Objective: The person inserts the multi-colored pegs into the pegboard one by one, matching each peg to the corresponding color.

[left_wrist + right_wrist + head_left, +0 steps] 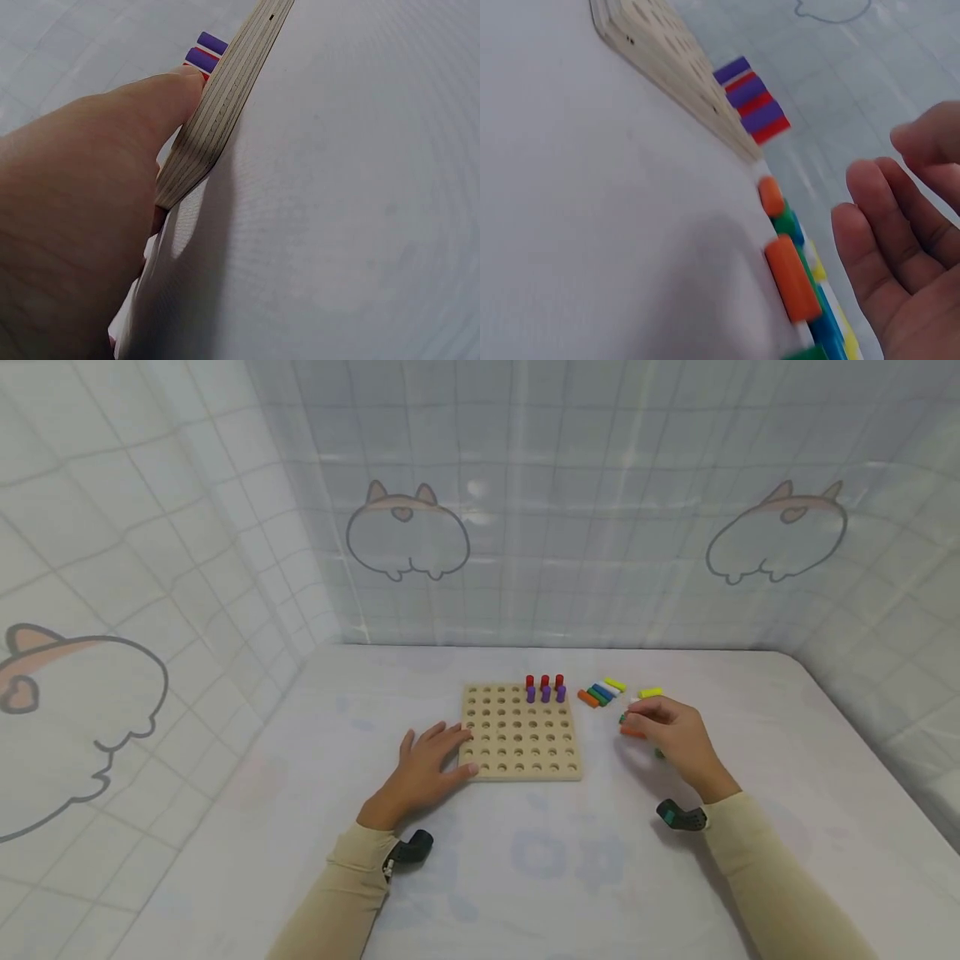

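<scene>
A wooden pegboard (pixel 525 777) with rows of round holes lies flat on the table. Three red pegs (pixel 544 680) and three purple pegs (pixel 546 695) stand in its back right corner. My left hand (pixel 420 774) rests at the board's left side, fingers spread, thumb touching the front left corner; the left wrist view shows the thumb (pixel 176 94) against the layered edge. Over the loose pegs on the right hovers my right hand (pixel 678 739), fingers slightly bent. The right wrist view shows no peg between its fingertips (pixel 851 225). An orange peg (pixel 792 277) lies below it.
Between board and right hand lies a row of loose pegs, including orange (pixel 588 698), white and yellow (pixel 615 684) ones. Another yellow peg (pixel 651 692) and a green peg (pixel 659 753) lie around the right hand. Light curtains with cartoon drawings surround the table.
</scene>
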